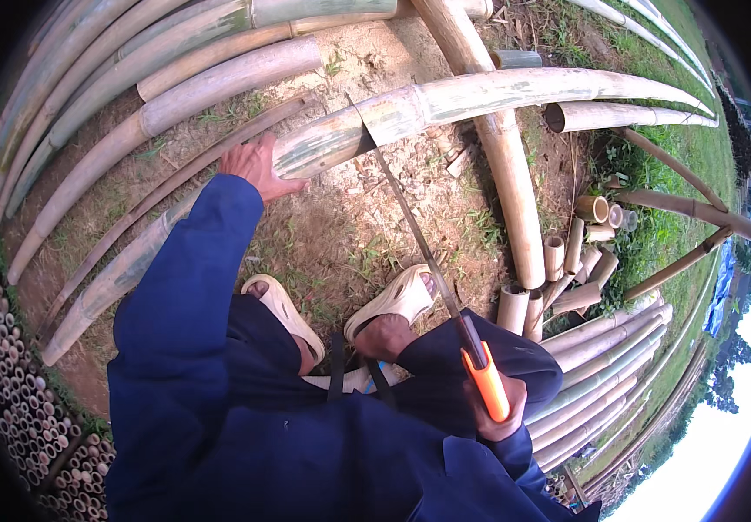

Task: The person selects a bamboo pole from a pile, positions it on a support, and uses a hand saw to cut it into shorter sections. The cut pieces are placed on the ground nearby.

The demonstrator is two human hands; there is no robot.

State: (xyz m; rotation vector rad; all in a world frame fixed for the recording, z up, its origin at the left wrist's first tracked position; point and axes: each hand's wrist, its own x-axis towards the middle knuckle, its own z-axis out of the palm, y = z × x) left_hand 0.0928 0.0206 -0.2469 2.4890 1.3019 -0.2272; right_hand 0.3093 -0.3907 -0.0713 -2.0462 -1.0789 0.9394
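A long bamboo pole [323,146] with green and pale patches runs across in front of me from lower left to upper right. My left hand [255,167] is closed over it, with the thumb on the near side. Low on the right, my right hand [504,411] grips the orange handle of a hand saw [485,379]. The saw's long narrow blade slants up and away to the pole. It crosses the pole to the right of my left hand, and its tip shows past the far side. How deep the blade sits cannot be made out.
A thicker bamboo log [508,187] lies crosswise under the pole. Short cut bamboo pieces [512,306] stand and lie to the right. Several long poles [219,78] lie at the far left, and a stack of cut ends [19,391] is at the left edge. My sandals [390,304] rest on the ground.
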